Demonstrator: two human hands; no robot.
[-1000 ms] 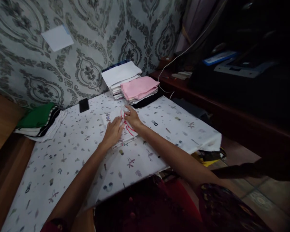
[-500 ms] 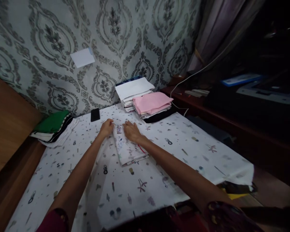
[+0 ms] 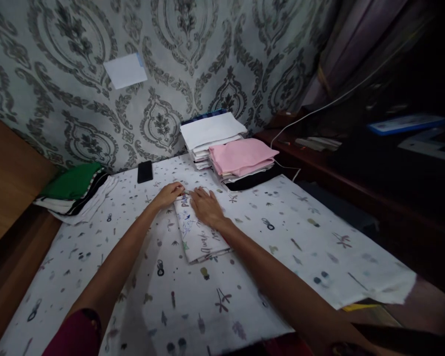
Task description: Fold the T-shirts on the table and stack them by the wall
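A folded white garment [image 3: 198, 240] with printed lettering and small coloured drawings lies on the patterned sheet before me. At its far left corner, my left hand [image 3: 169, 194] has its fingers bent together on the fabric edge. My right hand [image 3: 208, 207] rests flat on top of the garment, fingers stretched out towards its far edge. The right hand and forearm cover part of the lettering.
Behind stand a white folded stack [image 3: 213, 129] and a pink-topped stack [image 3: 243, 155]. A green-topped pile [image 3: 72, 183] lies at the left, near a black phone [image 3: 145, 172]. A white cable [image 3: 319, 110] hangs at the right, above a dark shelf.
My left hand has moved right, onto the garment's far left corner. My right hand has spread flatter over the cloth. The view has shifted slightly.
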